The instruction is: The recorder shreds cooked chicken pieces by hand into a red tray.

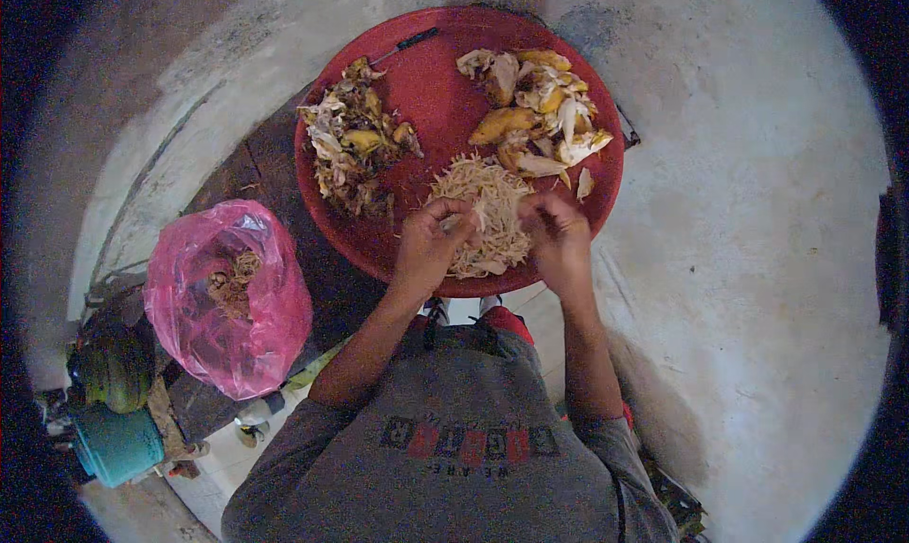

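A round red tray [426, 95] lies before me. Over its near part, my left hand [437, 238] pinches a pale piece of meat between thumb and fingers, above a pile of shredded meat [490, 252]. My right hand [557, 230], slightly blurred, is bent at the pile's right edge; whether it holds a shred is unclear. Larger pieces of what looks like cooked chicken [540, 110] lie at the tray's upper right. At the left is a heap of skin, scraps and bones [351, 145]. A knife with a black handle [417, 39] rests near the far rim.
An open pink plastic bag [227, 301] with brownish shreds inside stands left of the tray on a dark wooden surface [277, 159]. Farther down at the left are a teal container [117, 443] and a green ribbed object, perhaps a pumpkin [117, 372]. A pale wall or floor surface extends on the right.
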`<state>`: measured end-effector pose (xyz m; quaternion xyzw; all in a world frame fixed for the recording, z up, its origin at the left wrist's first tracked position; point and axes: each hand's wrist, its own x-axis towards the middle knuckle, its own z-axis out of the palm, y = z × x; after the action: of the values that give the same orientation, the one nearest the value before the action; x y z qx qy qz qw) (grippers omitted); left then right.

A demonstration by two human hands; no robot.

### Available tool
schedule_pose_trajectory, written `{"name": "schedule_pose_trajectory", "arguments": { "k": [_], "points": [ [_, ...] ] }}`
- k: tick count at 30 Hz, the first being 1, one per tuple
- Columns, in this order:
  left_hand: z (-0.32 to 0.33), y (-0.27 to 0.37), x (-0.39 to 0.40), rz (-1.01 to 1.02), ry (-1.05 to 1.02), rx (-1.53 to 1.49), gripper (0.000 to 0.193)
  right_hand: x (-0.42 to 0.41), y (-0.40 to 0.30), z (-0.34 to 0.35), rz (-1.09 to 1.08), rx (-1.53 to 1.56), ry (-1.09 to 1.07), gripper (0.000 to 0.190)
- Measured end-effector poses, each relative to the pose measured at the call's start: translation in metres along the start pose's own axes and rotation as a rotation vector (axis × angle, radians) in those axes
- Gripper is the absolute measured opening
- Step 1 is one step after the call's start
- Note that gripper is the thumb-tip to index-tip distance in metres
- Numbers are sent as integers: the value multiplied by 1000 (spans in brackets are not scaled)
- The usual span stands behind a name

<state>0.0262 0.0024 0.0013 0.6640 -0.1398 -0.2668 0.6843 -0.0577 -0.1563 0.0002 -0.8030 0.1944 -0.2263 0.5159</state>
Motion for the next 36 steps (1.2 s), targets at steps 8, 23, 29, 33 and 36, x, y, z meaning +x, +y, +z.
{"name": "schedule_pose_trajectory", "arguments": {
  "k": [8, 23, 29, 33, 36],
  "points": [
    [10, -1, 3, 50, 23, -20, 17, -9, -12, 27, 61, 165, -67, 13],
    [10, 3, 0, -3, 69, -171, 18, -7, -16, 17, 26, 104, -75, 6],
    [8, 7, -1, 57, -9, 57, 13, -10, -16, 19, 40, 128, -144, 4],
    [3, 7, -1, 39, -59, 211, 10, -15, -19, 20, 58, 82, -148, 6],
    [1, -3, -1, 207, -27, 382, 10, -19, -22, 24, 23, -44, -113, 8]
  ]
}}
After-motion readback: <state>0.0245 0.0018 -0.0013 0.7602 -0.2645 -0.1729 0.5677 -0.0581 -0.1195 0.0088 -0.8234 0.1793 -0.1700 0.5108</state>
